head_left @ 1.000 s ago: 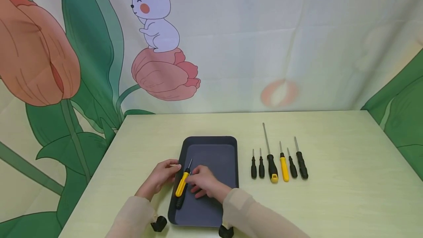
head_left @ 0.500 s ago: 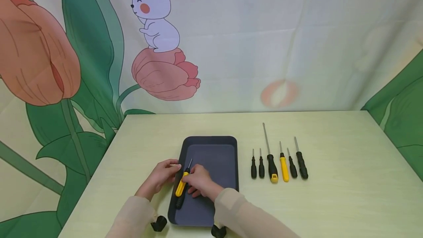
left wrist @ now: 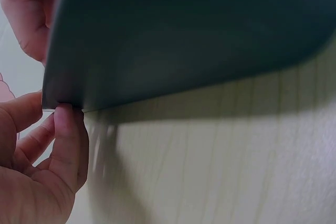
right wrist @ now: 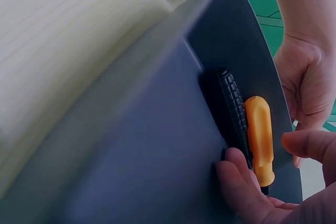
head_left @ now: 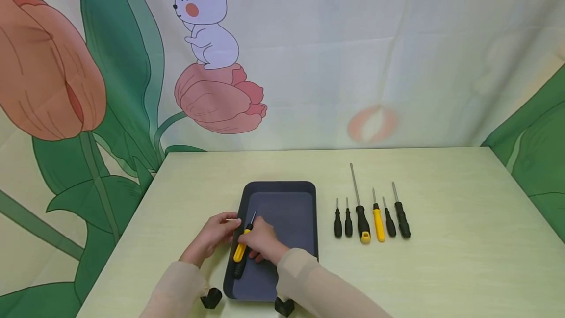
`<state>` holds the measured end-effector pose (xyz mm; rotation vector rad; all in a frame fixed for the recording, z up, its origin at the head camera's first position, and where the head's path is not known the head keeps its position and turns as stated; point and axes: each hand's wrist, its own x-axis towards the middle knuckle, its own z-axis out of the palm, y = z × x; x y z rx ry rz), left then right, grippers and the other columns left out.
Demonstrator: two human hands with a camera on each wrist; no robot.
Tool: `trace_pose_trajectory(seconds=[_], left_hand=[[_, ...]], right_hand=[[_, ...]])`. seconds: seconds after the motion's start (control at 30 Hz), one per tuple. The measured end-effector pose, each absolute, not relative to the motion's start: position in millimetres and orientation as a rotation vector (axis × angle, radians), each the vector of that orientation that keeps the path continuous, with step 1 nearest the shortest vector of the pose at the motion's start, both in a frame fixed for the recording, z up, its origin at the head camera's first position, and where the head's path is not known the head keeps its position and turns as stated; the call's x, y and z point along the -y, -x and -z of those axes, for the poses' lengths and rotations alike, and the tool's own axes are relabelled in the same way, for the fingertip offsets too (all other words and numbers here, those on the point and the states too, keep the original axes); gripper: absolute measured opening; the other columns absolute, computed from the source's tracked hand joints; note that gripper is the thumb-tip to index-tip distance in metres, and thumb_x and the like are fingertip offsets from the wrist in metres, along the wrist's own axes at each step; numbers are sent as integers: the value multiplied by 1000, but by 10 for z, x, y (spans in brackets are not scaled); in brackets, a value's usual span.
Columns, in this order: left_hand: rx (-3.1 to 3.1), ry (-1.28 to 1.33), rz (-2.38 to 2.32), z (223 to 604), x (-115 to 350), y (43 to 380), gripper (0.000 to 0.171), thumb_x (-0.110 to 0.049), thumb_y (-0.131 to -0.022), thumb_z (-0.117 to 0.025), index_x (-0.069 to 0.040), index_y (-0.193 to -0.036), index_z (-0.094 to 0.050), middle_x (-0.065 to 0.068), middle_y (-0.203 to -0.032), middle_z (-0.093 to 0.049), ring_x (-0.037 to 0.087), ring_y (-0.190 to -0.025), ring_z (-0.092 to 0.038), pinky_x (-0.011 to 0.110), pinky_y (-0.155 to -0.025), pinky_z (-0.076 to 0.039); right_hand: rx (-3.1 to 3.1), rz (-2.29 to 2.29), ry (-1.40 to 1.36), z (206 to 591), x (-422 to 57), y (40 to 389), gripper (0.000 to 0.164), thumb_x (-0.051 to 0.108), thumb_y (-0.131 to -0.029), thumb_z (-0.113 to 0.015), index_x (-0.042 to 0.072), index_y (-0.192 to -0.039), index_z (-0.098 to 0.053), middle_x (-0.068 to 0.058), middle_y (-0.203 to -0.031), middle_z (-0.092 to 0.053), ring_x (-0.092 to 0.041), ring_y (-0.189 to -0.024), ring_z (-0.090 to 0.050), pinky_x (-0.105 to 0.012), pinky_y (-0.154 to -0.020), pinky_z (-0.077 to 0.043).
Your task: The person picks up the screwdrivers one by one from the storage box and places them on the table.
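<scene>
A dark grey-blue rectangular tray (head_left: 280, 187) lies on the table. Inside its left wall, a yellow-handled screwdriver (head_left: 240, 253) and a black-handled screwdriver (right wrist: 231, 103) lie side by side, shafts pointing away. My left hand (head_left: 216, 233) pinches the tray's left wall; in the left wrist view its fingertips (left wrist: 64, 119) press the outside. My right hand (head_left: 264, 239) is inside the tray, over the shaft ends of both handles. In the right wrist view its fingers touch the black handle, and the thumb (right wrist: 302, 142) stands a little apart from the yellow one.
Right of the tray, several screwdrivers lie in a row on the pale table (head_left: 459, 220), among them a long black one (head_left: 362, 220) and a yellow-handled one (head_left: 378, 225). A printed cloth (head_left: 309, 63) hangs behind the table.
My right hand has moved left across the tray, and its thumb now overlaps the yellow handle. My left hand and the screwdrivers have stayed in place.
</scene>
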<state>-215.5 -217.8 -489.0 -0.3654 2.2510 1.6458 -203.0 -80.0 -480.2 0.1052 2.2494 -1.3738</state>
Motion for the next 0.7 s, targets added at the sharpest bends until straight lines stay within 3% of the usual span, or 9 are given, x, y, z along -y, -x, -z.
trace_pose_trajectory(seconds=[0.27,0.7], left_hand=[[-2247,359,-1647,4885,2182,2158,38,-16,-88,-52,4,-120,-46,16,-99,-56,11,-68,-55,23,-64,-48],[-2245,347,-1645,4898,2191,2161,39,-17,-88,-52,4,-121,-45,15,-99,-55,10,-67,-53,23,-63,-47]], right_hand=[[-2239,1309,-142,4790,829,2094,50,19,-73,-67,0,-111,-41,-13,-76,-51,-24,-46,-57,-33,-38,-45],[-2258,1281,-183,4810,865,2156,43,18,-72,-67,0,-103,-43,-13,-69,-52,-24,-44,-57,-33,-37,-45]])
